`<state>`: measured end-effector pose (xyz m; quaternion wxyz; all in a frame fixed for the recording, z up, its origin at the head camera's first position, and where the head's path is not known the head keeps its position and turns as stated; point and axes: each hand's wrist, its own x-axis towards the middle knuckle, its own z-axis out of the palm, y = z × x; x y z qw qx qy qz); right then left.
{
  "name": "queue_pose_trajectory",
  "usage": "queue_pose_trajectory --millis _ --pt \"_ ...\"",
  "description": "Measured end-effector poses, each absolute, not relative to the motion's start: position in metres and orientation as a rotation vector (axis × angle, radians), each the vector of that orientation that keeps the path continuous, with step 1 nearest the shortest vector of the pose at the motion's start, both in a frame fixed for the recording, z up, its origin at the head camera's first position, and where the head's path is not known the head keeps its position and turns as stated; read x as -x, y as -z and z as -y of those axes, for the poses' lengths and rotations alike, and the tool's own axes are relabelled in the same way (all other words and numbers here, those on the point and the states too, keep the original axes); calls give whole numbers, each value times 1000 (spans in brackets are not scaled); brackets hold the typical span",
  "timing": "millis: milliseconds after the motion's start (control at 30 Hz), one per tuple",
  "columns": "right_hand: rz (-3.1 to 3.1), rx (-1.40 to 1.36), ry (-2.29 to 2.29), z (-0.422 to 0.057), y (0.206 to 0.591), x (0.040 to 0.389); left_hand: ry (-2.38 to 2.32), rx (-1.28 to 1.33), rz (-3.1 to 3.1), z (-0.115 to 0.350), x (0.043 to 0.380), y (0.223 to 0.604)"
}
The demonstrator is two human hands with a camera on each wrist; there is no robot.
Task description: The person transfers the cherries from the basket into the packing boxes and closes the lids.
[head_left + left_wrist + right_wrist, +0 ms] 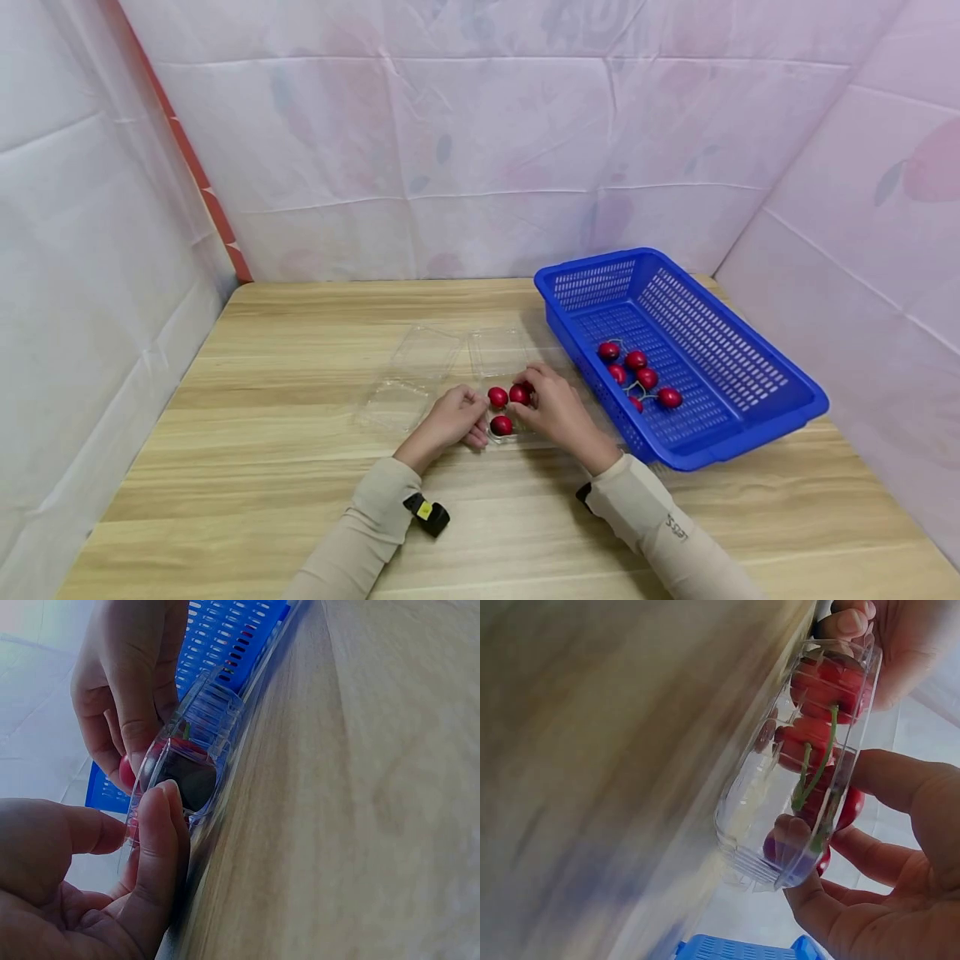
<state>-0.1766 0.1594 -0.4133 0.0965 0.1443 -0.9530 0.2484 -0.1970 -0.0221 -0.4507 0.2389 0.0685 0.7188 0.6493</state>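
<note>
A clear plastic clamshell box (498,348) lies unfolded on the table, with red cherries (501,426) in its near half. Green stems show through its wall in the right wrist view. My left hand (453,417) pinches the box's near left rim between thumb and fingers, as the left wrist view shows. Over the box's right side, my right hand (555,408) holds a cherry (519,393) with its fingertips at rim height. Its fingers partly hide the cherries beneath in the head view.
A blue plastic basket (813,402) stands at the right, with several cherries (647,378) on its floor. Left of the box in use lies another unfolded clear clamshell box (427,353). Fabric walls (480,150) enclose the wooden table (285,400) at the back and sides.
</note>
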Motion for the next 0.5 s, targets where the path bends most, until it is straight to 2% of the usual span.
queue_pose_trajectory --millis 500 --pt "2874 -437 -682 -158 414 175 -1769 -183 -1970 21 198 454"
